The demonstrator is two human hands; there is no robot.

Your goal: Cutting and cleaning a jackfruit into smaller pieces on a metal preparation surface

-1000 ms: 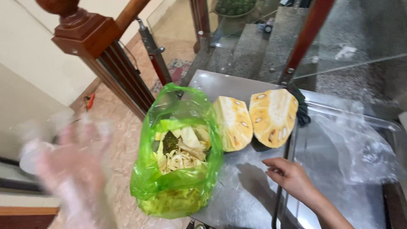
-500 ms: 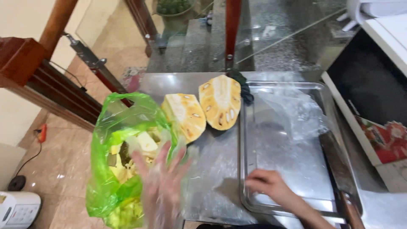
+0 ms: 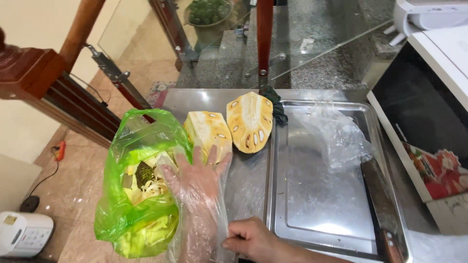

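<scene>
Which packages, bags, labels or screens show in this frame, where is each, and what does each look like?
Green plastic bag: left table edge beside the gloved left hand, translucent, holding fruit scraps.
Clear plastic bag: crumpled in the metal tray.
Printed box: right edge, white top, black side, red picture low down.
White device: on the floor, bottom left, small panel of buttons.

A green bag (image 3: 129, 195) of peelings is hanging at the left edge of the steel surface (image 3: 195, 100). Two cut jackfruit halves (image 3: 229, 126) are lying beside a metal tray (image 3: 317, 214). A crumpled clear bag (image 3: 336, 139) is sitting in the tray; a cleaver (image 3: 382, 209) is resting on its right rim.
</scene>
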